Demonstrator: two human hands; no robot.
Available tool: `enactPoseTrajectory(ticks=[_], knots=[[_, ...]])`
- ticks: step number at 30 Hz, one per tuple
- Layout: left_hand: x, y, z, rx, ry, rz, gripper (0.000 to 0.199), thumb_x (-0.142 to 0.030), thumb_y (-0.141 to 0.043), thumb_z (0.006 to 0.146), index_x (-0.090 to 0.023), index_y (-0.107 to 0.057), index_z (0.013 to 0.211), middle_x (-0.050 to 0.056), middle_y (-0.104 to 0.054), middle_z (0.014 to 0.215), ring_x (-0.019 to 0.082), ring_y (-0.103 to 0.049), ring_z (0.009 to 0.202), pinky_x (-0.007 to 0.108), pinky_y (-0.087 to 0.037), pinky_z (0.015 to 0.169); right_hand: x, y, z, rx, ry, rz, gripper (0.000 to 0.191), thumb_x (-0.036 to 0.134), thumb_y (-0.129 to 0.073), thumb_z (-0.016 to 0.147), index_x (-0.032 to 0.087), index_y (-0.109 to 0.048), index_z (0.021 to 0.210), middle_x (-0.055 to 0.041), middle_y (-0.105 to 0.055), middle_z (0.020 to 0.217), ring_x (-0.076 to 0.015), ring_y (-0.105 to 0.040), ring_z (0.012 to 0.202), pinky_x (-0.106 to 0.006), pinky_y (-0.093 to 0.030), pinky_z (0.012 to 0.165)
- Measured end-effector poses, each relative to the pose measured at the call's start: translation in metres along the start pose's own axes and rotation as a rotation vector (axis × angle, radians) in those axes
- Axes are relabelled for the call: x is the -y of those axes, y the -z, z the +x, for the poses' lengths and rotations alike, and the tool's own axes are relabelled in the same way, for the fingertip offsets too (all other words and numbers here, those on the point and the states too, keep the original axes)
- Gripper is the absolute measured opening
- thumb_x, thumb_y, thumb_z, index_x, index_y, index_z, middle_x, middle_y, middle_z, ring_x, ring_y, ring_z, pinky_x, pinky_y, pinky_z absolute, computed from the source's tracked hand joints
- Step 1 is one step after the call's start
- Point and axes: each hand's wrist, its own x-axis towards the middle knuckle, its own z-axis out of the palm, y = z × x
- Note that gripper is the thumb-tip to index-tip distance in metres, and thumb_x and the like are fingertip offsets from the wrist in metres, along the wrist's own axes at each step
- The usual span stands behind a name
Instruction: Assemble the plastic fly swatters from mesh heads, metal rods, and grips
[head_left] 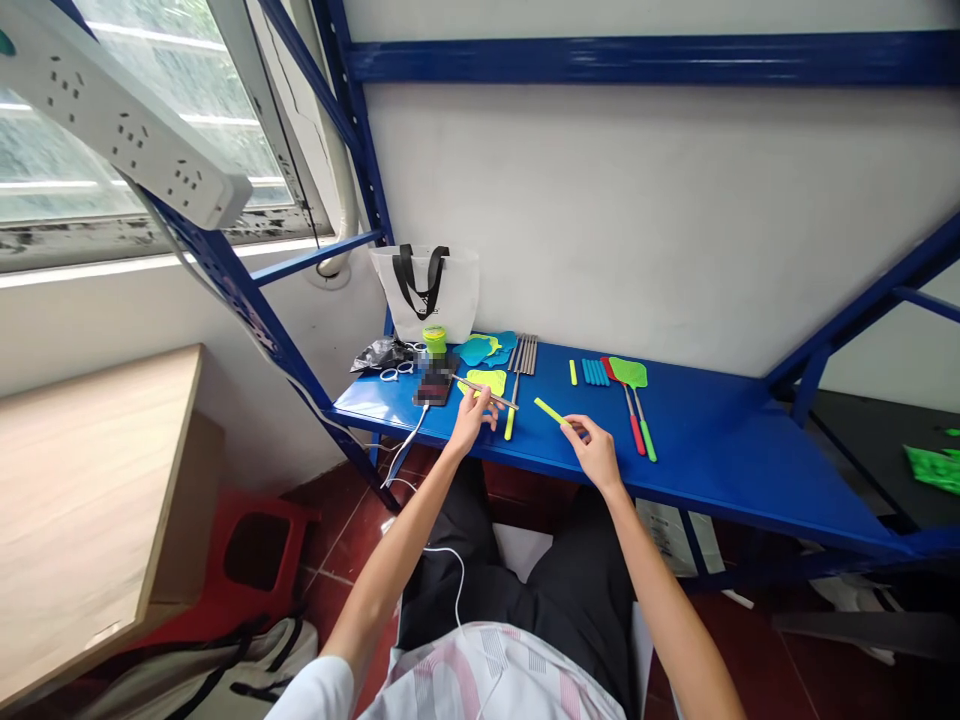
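Left hand [472, 420] grips a slim metal rod [487, 393], right hand [592, 452] pinches a lime-green plastic rod [549, 410], both over a blue steel shelf [697, 450] near fly swatters [628, 372].

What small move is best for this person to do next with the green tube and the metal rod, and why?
Probably bring the yellow-green plastic tube in the right hand to the end of the metal rod in the left hand, because the fly swatters nearby have coloured grips on metal shafts.

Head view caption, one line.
Left hand holds a thin metal rod, right hand a lime-green plastic handle, over a blue steel shelf with mesh fly swatters.
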Motion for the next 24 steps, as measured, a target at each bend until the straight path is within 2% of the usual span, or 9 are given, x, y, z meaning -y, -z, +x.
enactPoseTrajectory(ticks=[8,15,24], knots=[[0.003,0.005,-0.005,0.001,0.005,0.022,0.060,-0.079,-0.067,0.096,-0.024,-0.048,0.108,0.005,-0.077,0.090,0.015,-0.070,0.066,0.026,-0.058,0.054,0.018,-0.010,-0.010,0.083,0.038,-0.039,0.059,0.077,-0.058,0.103,0.024,-0.080,0.113,-0.0117,-0.083,0.104,-0.0276,-0.075,0.082,-0.035,-0.056,0.063],[0.002,0.006,-0.005,0.026,0.013,0.037,0.059,-0.078,-0.068,0.096,-0.024,-0.048,0.108,0.005,-0.078,0.090,0.015,-0.071,0.066,0.027,-0.058,0.056,0.015,-0.011,-0.012,0.080,0.087,-0.083,0.054,0.072,-0.056,0.106,0.025,-0.081,0.114,-0.0101,-0.081,0.104,-0.0248,-0.072,0.077,-0.035,-0.056,0.064],[-0.001,0.004,-0.008,0.094,0.006,0.058,0.059,-0.076,-0.069,0.096,-0.022,-0.052,0.110,0.007,-0.079,0.091,0.015,-0.070,0.065,0.025,-0.056,0.055,0.011,-0.012,-0.015,0.079,0.114,-0.148,0.053,0.071,-0.053,0.108,0.027,-0.082,0.116,-0.0108,-0.082,0.112,-0.0261,-0.073,0.082,-0.037,-0.059,0.070]])
